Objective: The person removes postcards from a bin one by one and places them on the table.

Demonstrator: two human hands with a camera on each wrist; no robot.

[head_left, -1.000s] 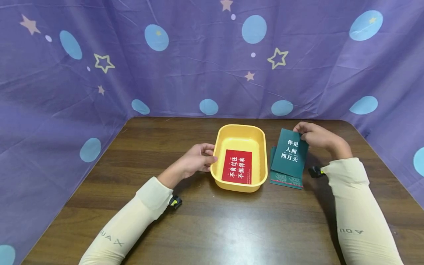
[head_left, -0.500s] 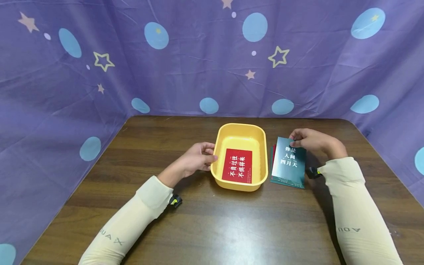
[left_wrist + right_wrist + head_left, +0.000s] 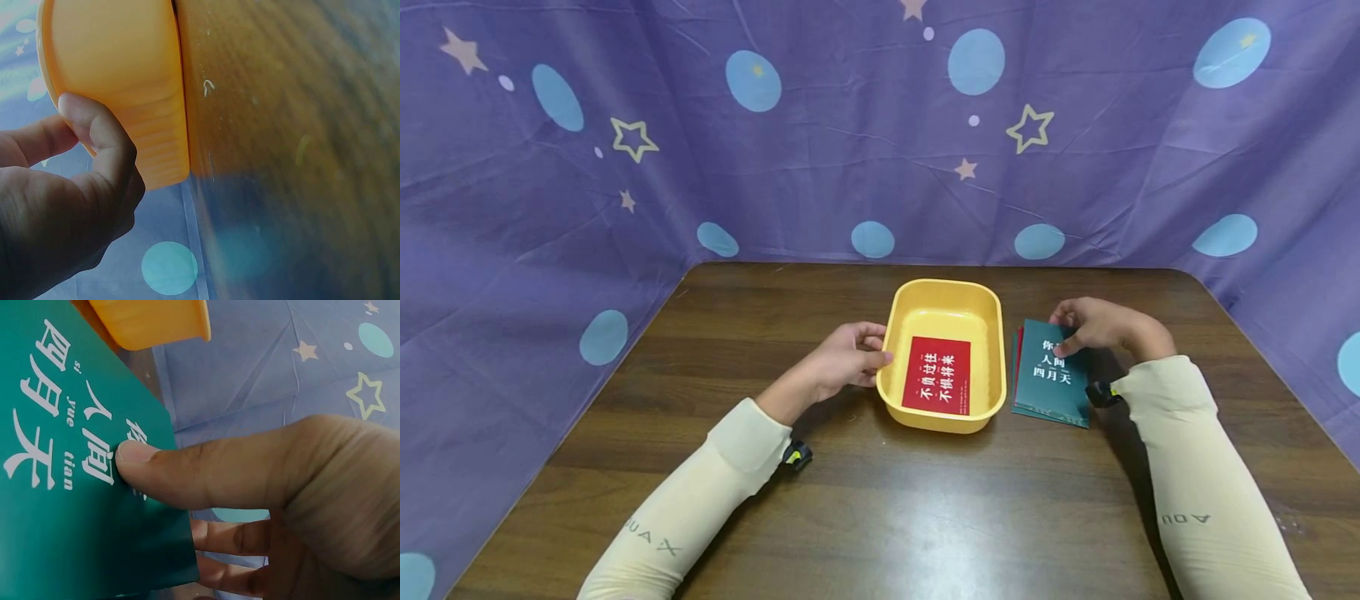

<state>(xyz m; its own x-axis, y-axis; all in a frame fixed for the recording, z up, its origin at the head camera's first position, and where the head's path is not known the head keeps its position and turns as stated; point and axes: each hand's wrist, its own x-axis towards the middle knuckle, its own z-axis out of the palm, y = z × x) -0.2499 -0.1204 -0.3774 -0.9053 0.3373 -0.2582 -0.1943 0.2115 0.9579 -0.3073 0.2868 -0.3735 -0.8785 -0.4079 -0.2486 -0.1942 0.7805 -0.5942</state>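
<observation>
A yellow plastic basin (image 3: 942, 423) stands on the table. My left hand (image 3: 842, 362) pinches its left rim between thumb and fingers; the left wrist view shows the thumb (image 3: 78, 109) at the rim. Inside the basin lies a red card (image 3: 936, 377) with white Chinese characters. To the right of the basin, my right hand (image 3: 1105, 325) pinches a dark green card (image 3: 1049, 392) at its far right edge. The right thumb (image 3: 181, 469) lies flat over the printing, while the other fingers sit behind the card. Beneath it, a red edge and another green card (image 3: 1017, 408) peek out.
The brown wooden table (image 3: 880, 517) shows reflections near its front. Behind and at the sides hangs a purple cloth (image 3: 820, 167) with stars and blue dots. Each wrist carries a small black strap camera, one being the left wrist camera (image 3: 797, 455).
My right hand has moved down and toward me, lowering the green card onto the stack, which it now mostly covers. The thumb reaches further over the card. My left hand and the basin stay put.
</observation>
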